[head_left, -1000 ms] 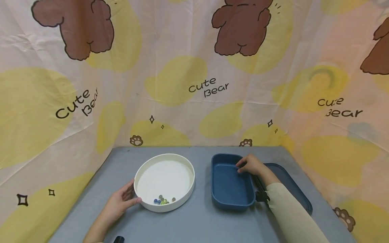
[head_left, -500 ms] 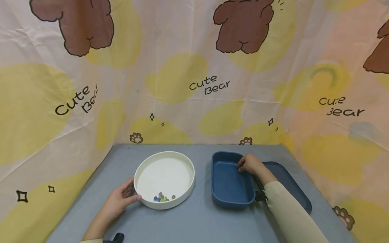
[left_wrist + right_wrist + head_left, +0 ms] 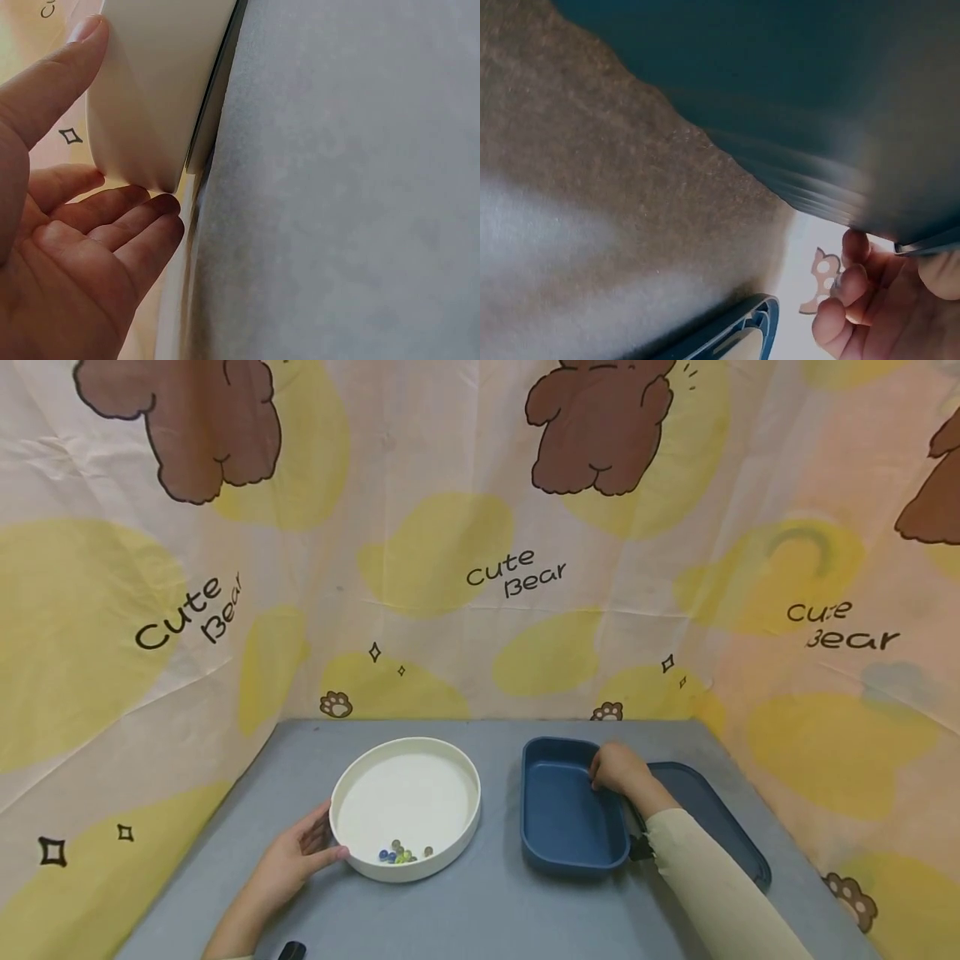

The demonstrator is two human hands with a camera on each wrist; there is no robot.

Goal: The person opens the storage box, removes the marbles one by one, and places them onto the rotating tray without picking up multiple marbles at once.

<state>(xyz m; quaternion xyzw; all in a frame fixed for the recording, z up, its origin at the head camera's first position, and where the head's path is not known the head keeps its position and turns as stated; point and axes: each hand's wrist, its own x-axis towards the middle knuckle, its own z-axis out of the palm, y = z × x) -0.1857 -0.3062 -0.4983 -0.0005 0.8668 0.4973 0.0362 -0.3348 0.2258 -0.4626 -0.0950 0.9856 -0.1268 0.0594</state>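
A round white dish (image 3: 408, 785) sits left of centre, with several glass marbles (image 3: 401, 853) gathered near its front edge. My left hand (image 3: 292, 860) rests against the dish's outer left side. In the left wrist view, the thumb (image 3: 64, 75) lies along the wall and the loosely extended fingers touch its lower edge. Right of the dish stands a deep blue rectangular box (image 3: 573, 814). My right hand (image 3: 618, 768) grips its right wall near the back, some fingertips hidden inside. The right wrist view shows curled fingers (image 3: 847, 289) outside the wall.
A flat dark blue lid (image 3: 708, 814) lies on the grey-blue table (image 3: 450, 918), right of the box and partly beneath the right forearm. A bear-print curtain (image 3: 420, 568) closes off the back and sides. Black wrist gear (image 3: 640, 846) shows beside the box.
My right hand's fingers have drawn together and shifted slightly right at the box's wall. My left hand, the dish and the marbles stay in place.
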